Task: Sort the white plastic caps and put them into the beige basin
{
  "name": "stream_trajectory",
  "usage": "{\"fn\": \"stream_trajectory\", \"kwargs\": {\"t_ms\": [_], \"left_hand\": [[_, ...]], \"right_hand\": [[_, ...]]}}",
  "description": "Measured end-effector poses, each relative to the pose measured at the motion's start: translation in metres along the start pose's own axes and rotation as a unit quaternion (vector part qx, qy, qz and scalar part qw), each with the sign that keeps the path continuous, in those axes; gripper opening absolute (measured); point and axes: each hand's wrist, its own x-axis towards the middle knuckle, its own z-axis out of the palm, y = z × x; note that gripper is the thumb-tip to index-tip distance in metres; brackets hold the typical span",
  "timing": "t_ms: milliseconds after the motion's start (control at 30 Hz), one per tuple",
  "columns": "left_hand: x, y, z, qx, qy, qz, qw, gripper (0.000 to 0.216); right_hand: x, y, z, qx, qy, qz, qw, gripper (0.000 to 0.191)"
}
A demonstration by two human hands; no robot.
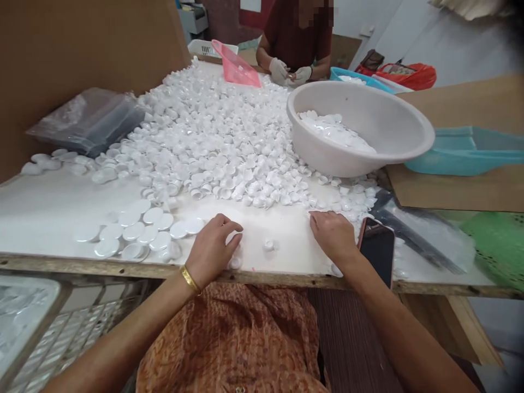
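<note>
My left hand [215, 243] rests over the near edge of the white table [282, 259], thumb and forefinger apart, with nothing visible between them. Beside it lies a group of flat, round white plastic caps [147, 233]. My right hand [333, 234] is closed, its fingers bent together on the tabletop; whatever they hold, if anything, is hidden. A single small white cap [269, 245] sits between my hands. Beyond both hands spreads a large heap of glossy white caps [229, 136].
A big whitish basin [360, 158] holding white pieces stands at right, near a phone [376, 248] and a blue tray [462, 155]. Bagged dark material [94, 120] lies left. A pink scoop [235, 65] is at the back, where a gloved co-worker [298, 38] handles something small.
</note>
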Motion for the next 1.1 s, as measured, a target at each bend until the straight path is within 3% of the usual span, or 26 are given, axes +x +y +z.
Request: {"fn": "stream_trajectory", "kwargs": {"t_ms": [100,267,433,900,1100], "left_hand": [[0.003,0.004,0.002,-0.085,-0.026,-0.034,0.996,0.022],[0.010,0.018,0.006,-0.178,-0.086,-0.024,0.980,0.024],[0.010,0.028,0.021,-0.110,-0.098,-0.022,0.989,0.019],[0.014,0.028,0.030,0.015,-0.088,0.041,0.995,0.018],[0.029,0.027,0.028,0.032,-0.156,-0.006,0.987,0.020]], "right_hand": [[-0.015,-0.028,-0.010,0.114,0.048,-0.010,0.992,0.027],[-0.038,-0.064,-0.002,0.154,0.046,-0.172,0.972,0.028],[-0.043,-0.064,0.013,0.136,0.050,-0.204,0.968,0.028],[-0.045,-0.062,0.009,0.073,0.053,-0.284,0.955,0.035],[-0.047,-0.064,0.001,0.031,0.024,-0.306,0.951,0.039]]}}
